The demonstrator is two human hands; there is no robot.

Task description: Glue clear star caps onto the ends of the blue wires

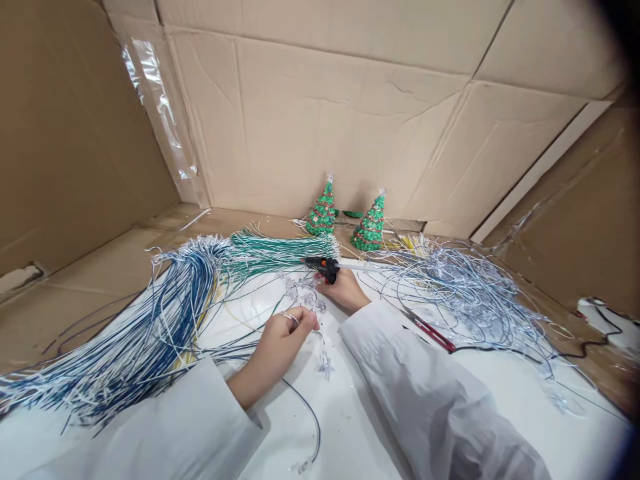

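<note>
My right hand (346, 291) is wrapped round the handle of a black hot glue gun (327, 269). The gun's nozzle points left, and a pale glue stick (363, 267) juts from its back. Close in front, my left hand (280, 343) has thumb and forefinger pinched on a thin wire; a ring shows on one finger. Just beyond these fingertips lie small clear plastic pieces (299, 288), partly hidden by the hands. A clear star-shaped piece (325, 365) on a wire is below the fingertips. Nearer me, a dark wire (318, 427) curves across the white tabletop (350, 427).
Blue and white wires (170, 307) are heaped at left, with green wires (270, 250) behind. Two green tinsel trees (369, 230) stand at the back. Red-handled snips (433, 333) lie right of my forearm, near tangled wires with clear pieces (465, 287). Cardboard walls (310, 113) enclose the table.
</note>
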